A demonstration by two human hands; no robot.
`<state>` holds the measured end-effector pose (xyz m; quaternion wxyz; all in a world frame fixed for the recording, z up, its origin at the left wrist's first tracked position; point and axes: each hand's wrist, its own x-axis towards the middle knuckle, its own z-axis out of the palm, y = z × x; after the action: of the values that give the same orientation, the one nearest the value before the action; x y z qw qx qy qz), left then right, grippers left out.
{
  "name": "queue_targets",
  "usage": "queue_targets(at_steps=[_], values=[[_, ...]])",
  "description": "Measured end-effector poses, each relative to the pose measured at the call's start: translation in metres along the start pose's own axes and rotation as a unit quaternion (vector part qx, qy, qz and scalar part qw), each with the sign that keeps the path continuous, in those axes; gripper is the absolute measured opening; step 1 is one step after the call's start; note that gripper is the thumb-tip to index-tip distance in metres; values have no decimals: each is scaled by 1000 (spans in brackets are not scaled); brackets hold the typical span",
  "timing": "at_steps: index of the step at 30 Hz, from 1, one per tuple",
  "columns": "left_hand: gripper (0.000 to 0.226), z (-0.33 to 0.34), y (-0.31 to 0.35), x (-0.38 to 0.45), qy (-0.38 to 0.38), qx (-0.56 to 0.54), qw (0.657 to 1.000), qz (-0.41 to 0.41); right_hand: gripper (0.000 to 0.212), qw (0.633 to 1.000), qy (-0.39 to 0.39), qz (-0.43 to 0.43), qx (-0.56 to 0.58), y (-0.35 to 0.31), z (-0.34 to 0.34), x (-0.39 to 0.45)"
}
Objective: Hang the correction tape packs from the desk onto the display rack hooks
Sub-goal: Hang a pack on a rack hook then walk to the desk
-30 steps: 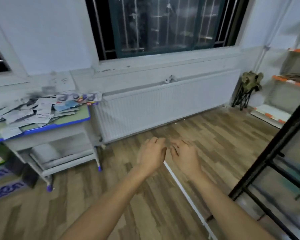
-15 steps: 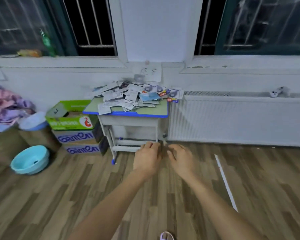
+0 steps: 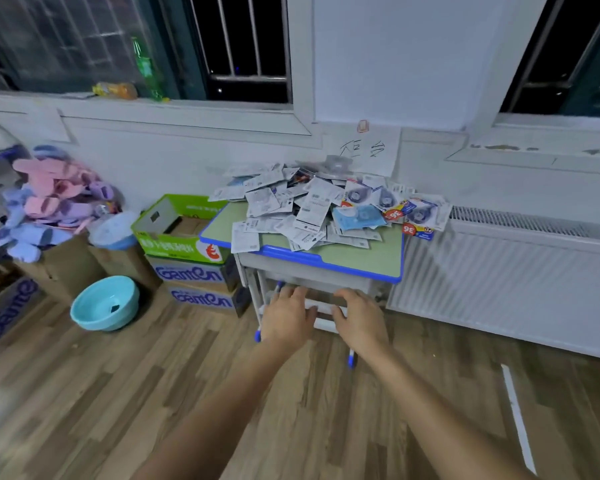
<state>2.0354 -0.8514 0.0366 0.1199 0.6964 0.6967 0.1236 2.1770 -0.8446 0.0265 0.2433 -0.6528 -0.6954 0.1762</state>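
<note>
The step in hand looks like the approach to fetch stock: both hands are empty and held out toward the table (image 3: 361, 263), a small one with a green top and blue edging standing against the wall under the window sills. The left hand (image 3: 289, 315) and right hand (image 3: 360, 318) hover side by side in front of the table, below its front edge and apart from it, backs up. The fingers of both are loosely spread and relaxed, holding nothing.

The correction tape packs (image 3: 312, 206) lie in a loose, overlapping heap across the back and middle of the table top, most showing their pale printed backs. At the right end of the heap a few lie face up, with the blue dispenser showing, and one pack with a red price sticker (image 3: 420, 218) juts over the table's right edge toward the radiator (image 3: 499, 282). The front strip of the table top is bare. The display rack is not in view from here.

To the left of the table stand stacked cardboard boxes (image 3: 191, 271) and, further left on the floor, a light blue basin (image 3: 104, 303).

The next move, as I judge it, calls for raising the hands above the table's front edge and pinching one pack, or a few, off the top of the heap. The cards overlap and look slippery, so a careless pull could drag neighbours over the edge; the overhanging pack at the right is the easiest to take first.
</note>
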Motion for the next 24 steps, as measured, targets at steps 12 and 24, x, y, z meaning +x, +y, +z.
queue_targets(at_steps=[12, 24], values=[[51, -18, -95, 190, -50, 5, 998, -33, 34, 996, -36, 73, 25, -42, 75, 187], [51, -6, -113, 348, -78, -25, 996, -31, 40, 983, 14, 176, 40, -19, 93, 340]])
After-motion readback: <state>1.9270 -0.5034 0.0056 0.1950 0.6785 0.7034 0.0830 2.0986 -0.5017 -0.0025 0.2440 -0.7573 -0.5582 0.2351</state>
